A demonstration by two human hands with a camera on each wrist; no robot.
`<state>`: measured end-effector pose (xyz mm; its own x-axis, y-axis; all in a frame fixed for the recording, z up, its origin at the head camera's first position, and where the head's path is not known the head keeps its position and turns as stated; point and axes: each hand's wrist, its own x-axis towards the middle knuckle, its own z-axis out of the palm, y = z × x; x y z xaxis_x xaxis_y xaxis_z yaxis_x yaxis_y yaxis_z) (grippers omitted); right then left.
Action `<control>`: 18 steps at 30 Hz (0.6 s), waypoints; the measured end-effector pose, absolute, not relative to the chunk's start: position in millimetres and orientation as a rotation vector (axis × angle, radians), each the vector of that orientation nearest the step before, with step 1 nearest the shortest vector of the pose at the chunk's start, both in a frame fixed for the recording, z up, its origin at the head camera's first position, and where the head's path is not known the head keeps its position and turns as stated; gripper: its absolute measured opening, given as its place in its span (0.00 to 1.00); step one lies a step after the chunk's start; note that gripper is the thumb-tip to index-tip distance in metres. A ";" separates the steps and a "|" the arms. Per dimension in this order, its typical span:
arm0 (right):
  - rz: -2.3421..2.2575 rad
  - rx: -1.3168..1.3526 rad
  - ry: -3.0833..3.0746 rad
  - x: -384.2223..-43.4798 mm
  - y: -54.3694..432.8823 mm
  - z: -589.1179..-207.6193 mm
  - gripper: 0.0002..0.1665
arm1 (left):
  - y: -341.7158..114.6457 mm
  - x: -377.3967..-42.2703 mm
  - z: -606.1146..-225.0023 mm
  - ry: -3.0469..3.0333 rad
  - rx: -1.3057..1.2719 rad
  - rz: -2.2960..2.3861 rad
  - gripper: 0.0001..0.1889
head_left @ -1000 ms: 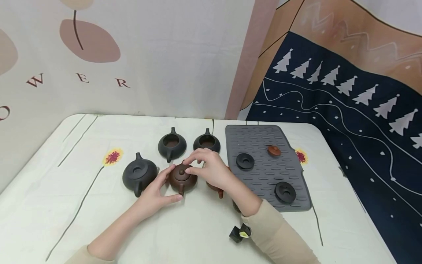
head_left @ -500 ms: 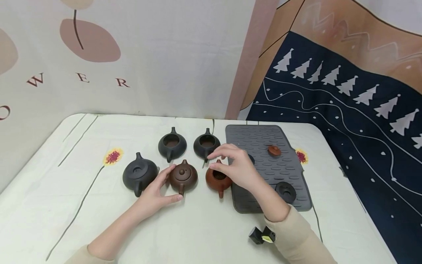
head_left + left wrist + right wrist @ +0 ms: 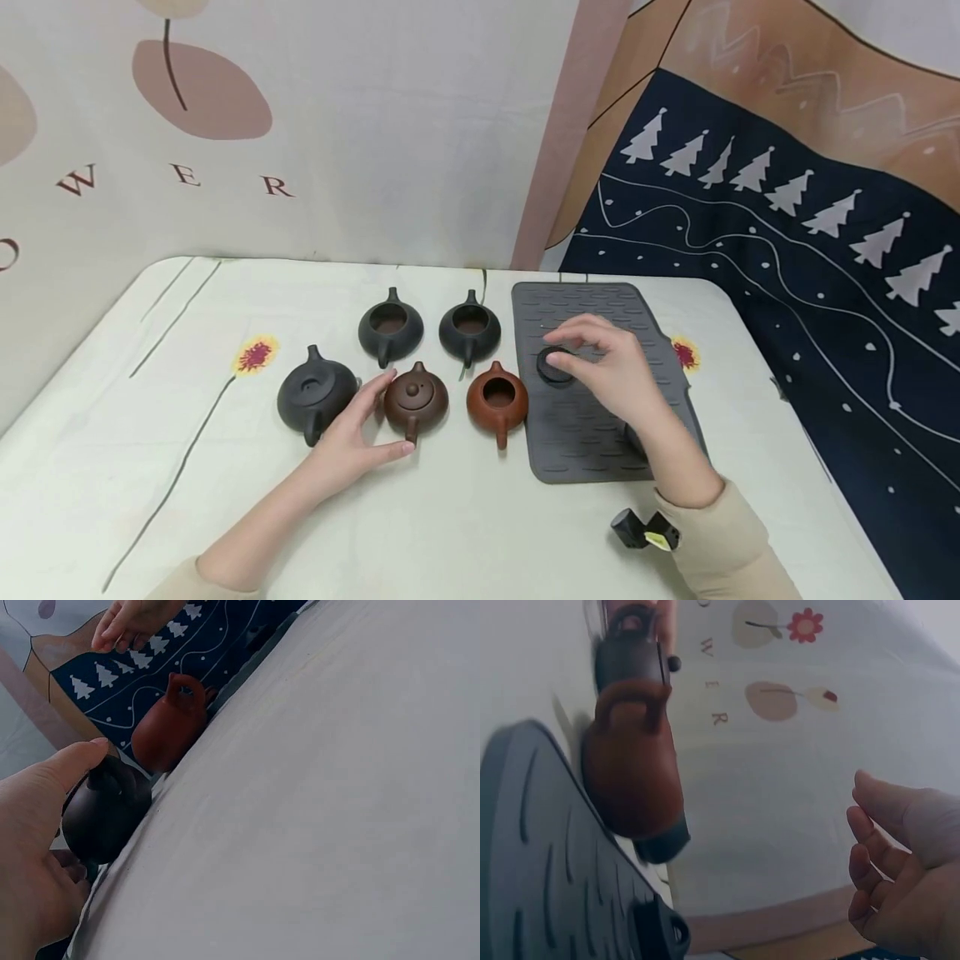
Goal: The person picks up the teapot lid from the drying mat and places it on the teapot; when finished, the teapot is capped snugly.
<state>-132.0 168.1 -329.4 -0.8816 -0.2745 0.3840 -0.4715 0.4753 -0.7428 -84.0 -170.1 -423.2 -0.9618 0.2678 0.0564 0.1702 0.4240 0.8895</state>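
My left hand (image 3: 345, 446) is round the left side of a dark brown clay teapot (image 3: 431, 414) with its lid on, index finger at the body and thumb by the handle. In the left wrist view the thumb touches that teapot (image 3: 109, 814) near its handle. Over the grey mat (image 3: 570, 458), my right hand (image 3: 618, 371) hovers with bent fingers above a black round lid (image 3: 553, 367). The right wrist view shows nothing between those fingers (image 3: 864, 859), the lid (image 3: 656, 930) standing apart from them. A lidless reddish-brown teapot (image 3: 517, 408) sits between the hands.
Two lidless black teapots, one left (image 3: 405, 335) and one right (image 3: 483, 337), stand at the back. A larger black teapot (image 3: 300, 404) is left of my left hand. The right forearm mostly hides another dark lid (image 3: 633, 437). A black device (image 3: 633, 529) sits by the right sleeve.
My right hand has moved right, from the brown teapot past the reddish one to above the black lid on the mat. The left hand stays at the brown teapot.
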 end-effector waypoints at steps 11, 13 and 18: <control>1.366 0.427 -2.488 -148.5 210.3 -327.7 0.11 | -164.5 -76.5 -406.7 2.617 0.403 1.636 0.51; 1.358 0.383 -2.480 -151.7 217.6 -328.2 0.11 | -162.1 -74.6 -402.8 2.627 0.417 1.645 0.52; 1.319 0.291 -2.496 -160.3 236.9 -334.3 0.12 | -154.2 -68.5 -392.1 2.612 0.443 1.687 0.52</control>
